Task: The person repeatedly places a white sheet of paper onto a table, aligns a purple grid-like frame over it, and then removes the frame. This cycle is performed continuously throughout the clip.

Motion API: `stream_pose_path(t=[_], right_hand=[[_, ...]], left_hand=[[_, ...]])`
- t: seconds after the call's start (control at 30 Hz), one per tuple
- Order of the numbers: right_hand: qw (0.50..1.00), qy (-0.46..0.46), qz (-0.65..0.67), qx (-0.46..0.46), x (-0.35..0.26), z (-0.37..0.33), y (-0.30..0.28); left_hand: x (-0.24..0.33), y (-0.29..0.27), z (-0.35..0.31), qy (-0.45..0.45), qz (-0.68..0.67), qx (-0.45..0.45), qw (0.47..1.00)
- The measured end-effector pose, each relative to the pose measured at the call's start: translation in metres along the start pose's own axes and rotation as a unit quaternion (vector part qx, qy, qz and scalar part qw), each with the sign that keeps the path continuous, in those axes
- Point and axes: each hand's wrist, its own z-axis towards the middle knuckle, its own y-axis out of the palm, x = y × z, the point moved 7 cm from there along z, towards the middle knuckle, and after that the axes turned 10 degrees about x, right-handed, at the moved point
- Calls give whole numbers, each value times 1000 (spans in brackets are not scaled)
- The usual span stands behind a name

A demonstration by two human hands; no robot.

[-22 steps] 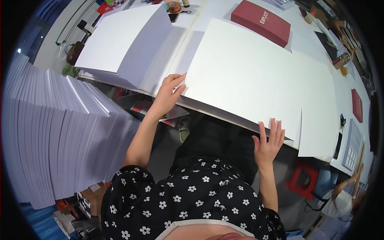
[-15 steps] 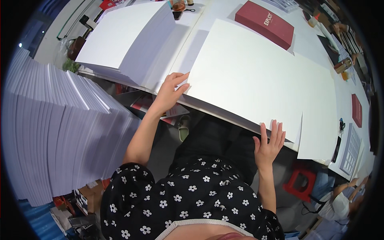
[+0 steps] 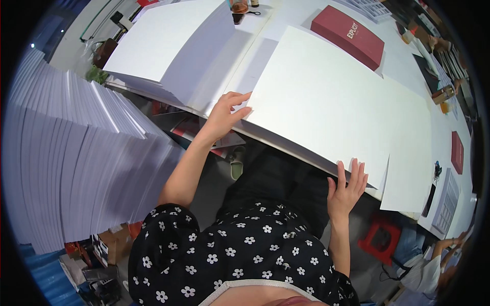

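Note:
A large white sheet (image 3: 316,102) lies on the table in front of me, its near edge jutting a little past the table edge. At its near left corner is my left hand (image 3: 224,116), thumb and index finger apart and touching the sheet's edge. My right hand (image 3: 347,193) rests its spread fingertips on the near edge, toward the right corner. Another white sheet (image 3: 408,158) shows to the right, partly hidden under the first. Whether more sheets lie beneath is hidden.
A tall stack of white sheets (image 3: 92,163) rises at my left. Another thick stack (image 3: 163,41) stands on the table's far left. A dark red box (image 3: 347,38) sits beyond the sheet. A red stool (image 3: 380,237) is at lower right, near another person's arm (image 3: 446,247).
The view has turned slightly, so everything sits a little differently in the picture. Both hands keep nearly the same places on the sheet.

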Motion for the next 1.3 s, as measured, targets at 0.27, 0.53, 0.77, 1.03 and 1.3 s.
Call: stream_pose_path(t=[0.27, 0.53, 0.77, 1.03, 1.3], right_hand=[[1000, -4, -5, 1, 2, -2, 1], [1000, -2, -1, 2, 0, 1, 0], [1000, 20, 14, -2, 1, 3, -3], [993, 85, 78, 14, 28, 11, -23], [967, 239, 37, 83, 108, -18, -48]], left_hand=[[-5, 0, 1, -50, -51, -11, 997], [-13, 2, -2, -91, -106, -18, 990], [-19, 4, 3, -69, -76, -30, 994], [-21, 13, 3, -91, -150, -37, 984], [-2, 22, 4, 6, -65, -103, 992]])
